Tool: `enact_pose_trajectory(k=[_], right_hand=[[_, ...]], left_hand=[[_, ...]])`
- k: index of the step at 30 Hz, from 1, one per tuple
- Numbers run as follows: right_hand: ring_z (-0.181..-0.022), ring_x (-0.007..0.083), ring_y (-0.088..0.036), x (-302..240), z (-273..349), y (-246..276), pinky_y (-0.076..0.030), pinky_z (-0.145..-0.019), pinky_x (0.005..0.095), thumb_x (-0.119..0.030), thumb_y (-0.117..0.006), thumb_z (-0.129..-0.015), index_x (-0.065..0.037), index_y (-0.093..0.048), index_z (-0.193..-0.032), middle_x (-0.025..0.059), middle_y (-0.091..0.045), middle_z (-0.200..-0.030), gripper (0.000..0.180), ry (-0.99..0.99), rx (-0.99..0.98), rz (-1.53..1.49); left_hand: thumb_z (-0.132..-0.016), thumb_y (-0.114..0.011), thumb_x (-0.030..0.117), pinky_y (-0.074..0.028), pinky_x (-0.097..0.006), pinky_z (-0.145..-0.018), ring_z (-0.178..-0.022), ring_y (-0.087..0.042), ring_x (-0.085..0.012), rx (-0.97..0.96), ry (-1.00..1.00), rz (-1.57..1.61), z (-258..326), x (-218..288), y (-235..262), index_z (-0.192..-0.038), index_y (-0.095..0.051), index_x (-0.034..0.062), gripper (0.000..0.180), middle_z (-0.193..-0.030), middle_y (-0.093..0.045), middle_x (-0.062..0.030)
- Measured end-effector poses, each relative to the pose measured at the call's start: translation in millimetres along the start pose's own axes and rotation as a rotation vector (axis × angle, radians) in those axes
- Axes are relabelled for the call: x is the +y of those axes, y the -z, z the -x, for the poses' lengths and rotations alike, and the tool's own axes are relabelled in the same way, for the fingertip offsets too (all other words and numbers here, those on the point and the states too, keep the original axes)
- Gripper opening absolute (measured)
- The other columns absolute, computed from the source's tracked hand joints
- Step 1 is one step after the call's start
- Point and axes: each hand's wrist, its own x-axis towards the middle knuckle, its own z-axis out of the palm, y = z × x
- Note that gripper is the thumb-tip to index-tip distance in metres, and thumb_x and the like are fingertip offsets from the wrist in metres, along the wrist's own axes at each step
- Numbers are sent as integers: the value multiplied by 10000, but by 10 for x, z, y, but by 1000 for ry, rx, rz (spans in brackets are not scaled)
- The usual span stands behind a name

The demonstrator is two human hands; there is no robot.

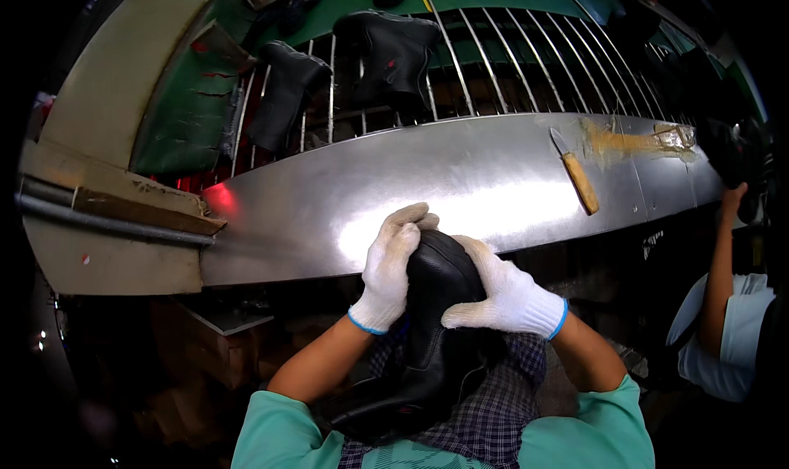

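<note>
A black leather boot (436, 346) lies against my lap, its toe end pointing away from me at the near edge of the metal bench. My left hand (390, 263), in a white knit glove with a blue cuff, is wrapped round the left side of the toe. From the other side my right hand (505, 292), gloved the same way, presses on the boot with its thumb lying across the upper. Both hands grip this one boot. Its sole is hidden from view.
On the steel bench top (386, 181) lies a knife (578, 173) with a wooden handle. Behind it, two black boots (283, 95) (390, 58) rest on a rack of metal rods (518, 62). At the right, a co-worker's arm (722, 255) reaches toward something dark.
</note>
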Motion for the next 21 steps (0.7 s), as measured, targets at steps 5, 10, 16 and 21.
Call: enact_pose_trajectory(k=[5,10,16,21], right_hand=[[-1265,422,-664,-318,326,90,-525,-1088,469,-434,-784,-914,16,-404,-1571,299,-623,-1397,883,309,143,-14],[-1323,339,-624,-307,485,49,-481,-1132,423,-297,-554,-1034,42,-502,-1503,249,-634,-1418,581,352,283,-185],[-1348,288,-584,-563,493,422,-441,-1175,413,-288,-551,-1042,6,-490,-1519,199,-615,-1420,564,260,134,-156],[-1155,312,-719,-735,776,202,-587,-1011,409,-395,-931,-737,12,-520,-1452,211,-676,-1290,921,339,342,236]], left_hand=[[-906,-801,377,-395,-410,-1211,-1428,-488,-257,-462,253,325,460,-12,264,-1630,-300,7,956,-1524,-510,-146],[-751,-922,507,-415,-434,-1192,-1395,-530,-333,-360,177,-192,617,389,-82,-1589,-302,-37,1176,-1470,-552,-215],[-730,-886,646,-482,-468,-1140,-1309,-626,-436,-208,163,-877,797,785,-451,-1571,-292,-66,1252,-1395,-596,-318],[-760,-910,528,-450,-472,-1179,-1379,-568,-425,-437,174,-595,788,698,-304,-1644,-187,-12,1264,-1475,-547,-320]])
